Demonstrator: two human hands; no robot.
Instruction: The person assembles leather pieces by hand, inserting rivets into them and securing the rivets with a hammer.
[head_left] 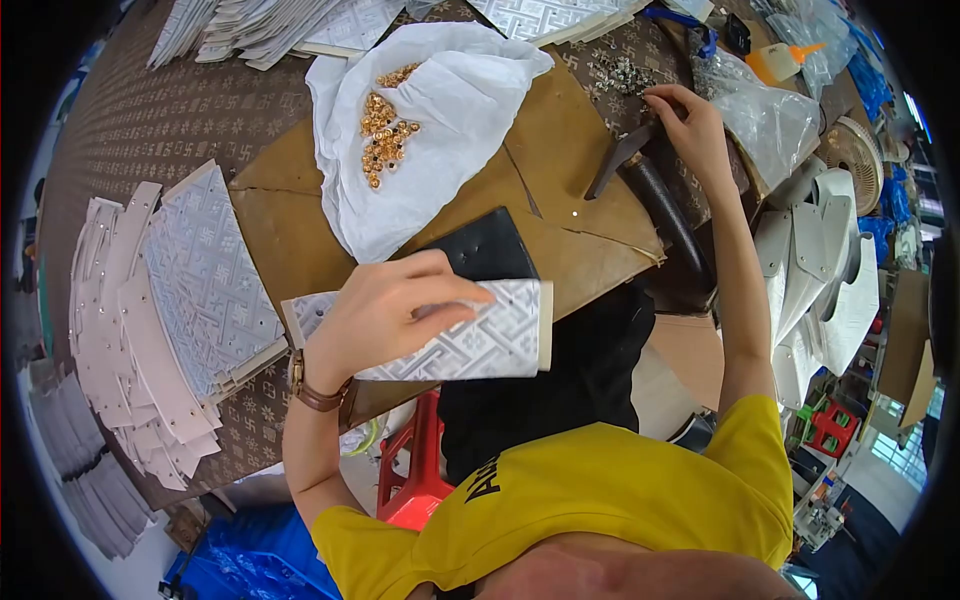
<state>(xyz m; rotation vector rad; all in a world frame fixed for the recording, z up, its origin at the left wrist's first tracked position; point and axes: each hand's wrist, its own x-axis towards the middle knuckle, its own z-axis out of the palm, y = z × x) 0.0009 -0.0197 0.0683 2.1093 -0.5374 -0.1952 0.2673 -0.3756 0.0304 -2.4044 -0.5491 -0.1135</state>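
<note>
My left hand (395, 305) is over a grey-and-white patterned panel (500, 340), thumb and forefinger brought together. Whatever is between those fingertips is too small or hidden to make out. The panel lies partly over a black pad (490, 245) near the front of the work surface. My right hand (688, 125) reaches to a pile of small silvery metal pieces (622, 76), its fingertips pinched at the pile's edge. Close by is a hammer (665, 205) with a dark handle. Gold-coloured small metal pieces (382, 135) sit on crumpled white paper (450, 110).
Stacked patterned panels (215, 265) and pale panels with metal studs (120, 320) are at left. More panels (270, 25) stand at the back. A glue bottle (780, 62), clear plastic bag (770, 125) and white pieces (815, 260) are at right. Below is a red stool (420, 470).
</note>
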